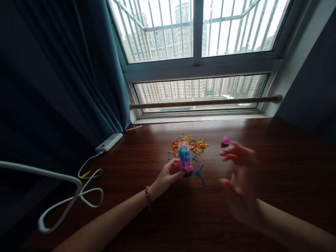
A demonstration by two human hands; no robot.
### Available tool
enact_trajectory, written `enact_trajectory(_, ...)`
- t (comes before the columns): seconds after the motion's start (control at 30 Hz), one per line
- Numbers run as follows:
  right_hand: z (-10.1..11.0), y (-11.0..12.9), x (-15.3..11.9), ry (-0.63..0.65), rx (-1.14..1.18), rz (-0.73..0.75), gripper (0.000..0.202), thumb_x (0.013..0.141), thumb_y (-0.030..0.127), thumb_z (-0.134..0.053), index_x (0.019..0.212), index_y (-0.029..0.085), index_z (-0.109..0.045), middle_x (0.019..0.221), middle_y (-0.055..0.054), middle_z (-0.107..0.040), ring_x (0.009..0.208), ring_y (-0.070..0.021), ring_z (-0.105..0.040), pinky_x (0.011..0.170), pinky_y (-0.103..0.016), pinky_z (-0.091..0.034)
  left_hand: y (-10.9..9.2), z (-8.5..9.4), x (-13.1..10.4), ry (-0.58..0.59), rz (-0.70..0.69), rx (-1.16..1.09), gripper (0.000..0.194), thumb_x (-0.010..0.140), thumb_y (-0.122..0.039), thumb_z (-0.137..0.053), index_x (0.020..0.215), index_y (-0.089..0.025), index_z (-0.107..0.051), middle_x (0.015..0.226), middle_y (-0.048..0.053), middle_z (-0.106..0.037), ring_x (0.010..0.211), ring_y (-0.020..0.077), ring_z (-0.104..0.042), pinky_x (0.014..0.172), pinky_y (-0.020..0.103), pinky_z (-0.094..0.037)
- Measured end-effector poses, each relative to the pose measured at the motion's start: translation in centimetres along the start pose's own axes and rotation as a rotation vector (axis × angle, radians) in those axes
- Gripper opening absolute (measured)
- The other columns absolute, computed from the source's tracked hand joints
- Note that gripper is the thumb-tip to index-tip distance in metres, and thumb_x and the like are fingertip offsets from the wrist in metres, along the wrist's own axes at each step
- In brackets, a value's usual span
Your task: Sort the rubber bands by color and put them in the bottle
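Observation:
A small clear jar [183, 155] stands upright on the table, with pink pieces low down and blue ones above them. My left hand [172, 171] is closed around its lower part. Behind the jar spreads a loose heap of red and yellow plastic clips or links [201, 145], too small to name surely. A few blue linked pieces [200, 173] lie just right of the jar. Blurred by motion, my right hand [241, 182] hovers over the table at the right, fingers apart and nothing seen in it. Beyond its fingertips sits a pink round cap [225, 140].
A white power bank [109, 141] with a looping white cable [65, 175] lies at the left by the blue curtain [102, 70]. The dark wooden table [283, 150] reaches back to a barred window [199, 61] with a rail [204, 103] across it.

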State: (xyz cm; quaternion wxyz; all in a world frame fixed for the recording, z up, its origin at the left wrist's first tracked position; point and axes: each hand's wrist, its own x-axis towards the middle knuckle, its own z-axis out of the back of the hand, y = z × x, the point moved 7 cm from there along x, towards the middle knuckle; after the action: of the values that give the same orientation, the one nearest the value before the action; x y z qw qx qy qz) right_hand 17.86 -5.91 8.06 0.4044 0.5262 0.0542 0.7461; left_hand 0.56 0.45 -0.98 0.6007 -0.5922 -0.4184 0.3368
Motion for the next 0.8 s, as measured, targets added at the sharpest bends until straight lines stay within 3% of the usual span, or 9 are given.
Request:
enact_trajectory(0.07, -1.9, -1.0, 0.0, 0.046, 0.068, -0.069, 0.059, 0.075, 0.039, -0.057, 0.124, 0.018, -0.033, 0.118, -0.014, -0.046, 0.106, -0.0272, -0.046, 0.086, -0.041, -0.043, -0.6, -2.1, 0.3, 0.066, -0.030, 0.026, 0.038, 0.073, -0.029, -0.063, 0.104, -0.015, -0.046, 0.104, 0.010, -0.060, 0.095, 0.0205, -0.058, 0.085, 0.036, -0.046)
enact_trajectory(0.13, -4.0, -2.7, -0.1, 0.124, 0.172, -0.178, 0.042, 0.076, 0.035, -0.055, 0.112, 0.019, -0.041, 0.103, -0.010, -0.055, 0.093, -0.0233, -0.054, 0.078, -0.035, -0.046, -1.4, -3.8, 0.8, 0.108, -0.088, 0.109, 0.038, 0.073, -0.031, -0.061, 0.106, -0.015, -0.048, 0.106, 0.010, -0.058, 0.098, 0.0208, -0.056, 0.087, 0.036, -0.045)
enact_trajectory(0.2, -5.2, -4.5, -0.1, 0.163, 0.288, -0.284, 0.022, 0.080, 0.033, -0.049, 0.097, 0.020, -0.045, 0.086, -0.005, -0.059, 0.077, -0.0184, -0.058, 0.068, -0.029, -0.048, -2.1, -4.3, 1.2, 0.095, -0.148, 0.301, 0.042, 0.072, -0.033, -0.062, 0.109, -0.017, -0.051, 0.109, 0.009, -0.055, 0.101, 0.0215, -0.053, 0.089, 0.035, -0.043)
enact_trajectory(0.27, -5.0, -6.0, -0.1, 0.151, 0.380, -0.338, 0.019, 0.081, 0.034, -0.048, 0.093, 0.020, -0.044, 0.080, -0.003, -0.060, 0.070, -0.0164, -0.058, 0.063, -0.026, -0.048, -2.4, -3.1, 1.5, 0.007, -0.169, 0.571, 0.048, 0.067, -0.037, -0.066, 0.110, -0.019, -0.053, 0.108, 0.009, -0.053, 0.098, 0.0219, -0.052, 0.086, 0.036, -0.044)
enact_trajectory(0.37, -3.5, -7.3, 0.1, 0.169, 0.326, -0.293, 0.025, 0.079, 0.034, -0.053, 0.098, 0.020, -0.045, 0.083, -0.004, -0.060, 0.070, -0.0161, -0.057, 0.064, -0.026, -0.047, -2.0, 0.7, 1.4, -0.191, -0.124, 0.919, 0.058, 0.058, -0.042, -0.070, 0.108, -0.017, -0.053, 0.100, 0.009, -0.051, 0.089, 0.0227, -0.052, 0.082, 0.039, -0.044)
enact_trajectory(0.47, -1.8, -8.3, -0.2, 0.170, 0.135, -0.181, 0.034, 0.075, 0.031, -0.057, 0.106, 0.019, -0.047, 0.089, -0.005, -0.060, 0.076, -0.0178, -0.056, 0.071, -0.028, -0.044, -0.8, 4.3, 0.9, -0.334, -0.058, 1.118, 0.067, 0.054, -0.047, -0.070, 0.108, -0.012, -0.051, 0.103, 0.013, -0.048, 0.099, 0.0295, -0.047, 0.087, 0.044, -0.039)
enact_trajectory(0.53, -1.3, -9.0, -0.6, 0.167, 0.053, -0.120, 0.038, 0.074, 0.031, -0.058, 0.108, 0.019, -0.047, 0.094, -0.006, -0.059, 0.082, -0.0195, -0.056, 0.074, -0.029, -0.043, 0.2, 5.5, 0.8, -0.338, -0.010, 1.155, 0.069, 0.053, -0.052, -0.069, 0.106, -0.010, -0.051, 0.109, 0.016, -0.047, 0.105, 0.0328, -0.043, 0.089, 0.046, -0.037)
enact_trajectory(0.63, -1.2, -9.9, -1.0, 0.182, 0.001, -0.098, 0.041, 0.073, 0.032, -0.059, 0.110, 0.019, -0.047, 0.096, -0.007, -0.059, 0.083, -0.0203, -0.056, 0.074, -0.030, -0.044, 1.0, 5.0, 0.8, -0.259, -0.028, 1.105, 0.065, 0.059, -0.049, -0.066, 0.110, -0.012, -0.050, 0.117, 0.016, -0.046, 0.112, 0.0315, -0.040, 0.095, 0.046, -0.033)
enact_trajectory(0.8, -1.4, -10.2, -1.0, 0.215, -0.005, -0.130, 0.041, 0.074, 0.034, -0.057, 0.110, 0.018, -0.046, 0.094, -0.007, -0.060, 0.081, -0.0197, -0.058, 0.072, -0.029, -0.044, 0.7, 1.8, 0.9, -0.072, -0.109, 0.917, 0.053, 0.067, -0.028, -0.065, 0.117, -0.018, -0.049, 0.121, 0.011, -0.049, 0.113, 0.0237, -0.044, 0.099, 0.042, -0.033)
